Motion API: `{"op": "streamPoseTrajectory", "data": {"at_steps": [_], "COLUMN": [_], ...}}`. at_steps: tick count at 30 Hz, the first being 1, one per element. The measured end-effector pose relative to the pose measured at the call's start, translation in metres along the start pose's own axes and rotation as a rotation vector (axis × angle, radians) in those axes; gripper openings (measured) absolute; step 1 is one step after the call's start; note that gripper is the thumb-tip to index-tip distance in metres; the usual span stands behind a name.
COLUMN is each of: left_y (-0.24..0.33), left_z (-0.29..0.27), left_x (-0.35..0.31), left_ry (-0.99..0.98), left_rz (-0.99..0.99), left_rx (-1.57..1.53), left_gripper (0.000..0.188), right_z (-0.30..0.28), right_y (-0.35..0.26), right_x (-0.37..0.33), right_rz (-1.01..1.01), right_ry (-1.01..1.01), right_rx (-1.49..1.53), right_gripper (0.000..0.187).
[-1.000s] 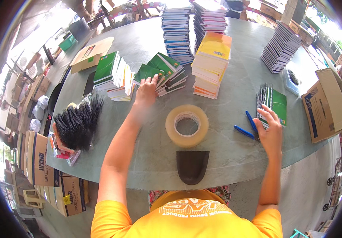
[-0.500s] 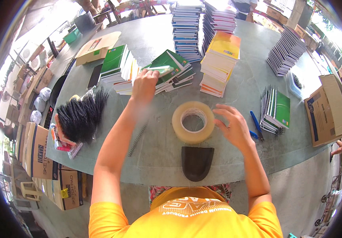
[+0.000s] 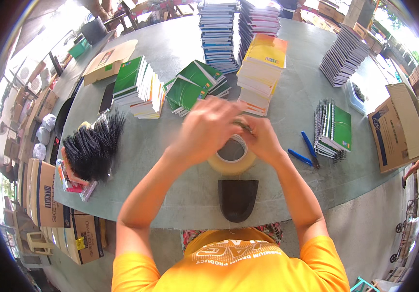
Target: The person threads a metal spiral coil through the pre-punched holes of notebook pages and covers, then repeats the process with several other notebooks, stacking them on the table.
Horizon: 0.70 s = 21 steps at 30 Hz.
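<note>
Both hands meet above the roll of clear tape point(image 3: 232, 155): the left hand point(image 3: 208, 127) and right hand point(image 3: 262, 138) are blurred, fingers curled together over the roll's far rim, and what they pinch cannot be told. Just beyond them lie fanned green notebooks point(image 3: 192, 85) and a yellow-topped stack point(image 3: 262, 73); two blue pens point(image 3: 306, 151) and a spiral-bound pile point(image 3: 333, 129) lie right of the right hand. An open cardboard box point(image 3: 396, 126) stands farther right, its contents hidden, and a bundle of black combs point(image 3: 92, 148) lies left of the left hand.

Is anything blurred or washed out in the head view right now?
Head view: both hands, left hand and right hand, are motion-blurred over the tape roll; the top right corner is blown out by daylight; table edges bow toward the rim.
</note>
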<state>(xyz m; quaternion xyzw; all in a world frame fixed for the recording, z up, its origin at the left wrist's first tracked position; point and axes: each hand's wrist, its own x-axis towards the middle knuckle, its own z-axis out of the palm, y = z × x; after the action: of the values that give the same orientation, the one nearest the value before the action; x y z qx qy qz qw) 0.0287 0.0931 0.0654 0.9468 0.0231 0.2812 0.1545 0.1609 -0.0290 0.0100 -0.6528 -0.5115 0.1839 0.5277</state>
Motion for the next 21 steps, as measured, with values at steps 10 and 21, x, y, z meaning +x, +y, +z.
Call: {"op": "streamPoseTrajectory", "data": {"at_steps": [10,21], "left_y": [-0.027,-0.018], "left_z": [0.054,0.069], "left_x": [-0.067,-0.074], "left_ry": [0.020,0.114], "left_rz": [-0.730,-0.664], "left_rx": [-0.943,-0.907], "left_gripper": [0.036,0.023], "right_z": [0.000,0.010], "right_y": [0.022,0.019], "right_x": [-0.015,-0.021], "right_rz": [0.266,0.185], "right_ry": [-0.048,0.030], "right_rx": [0.474,0.321], "right_gripper": [0.027,0.054]}}
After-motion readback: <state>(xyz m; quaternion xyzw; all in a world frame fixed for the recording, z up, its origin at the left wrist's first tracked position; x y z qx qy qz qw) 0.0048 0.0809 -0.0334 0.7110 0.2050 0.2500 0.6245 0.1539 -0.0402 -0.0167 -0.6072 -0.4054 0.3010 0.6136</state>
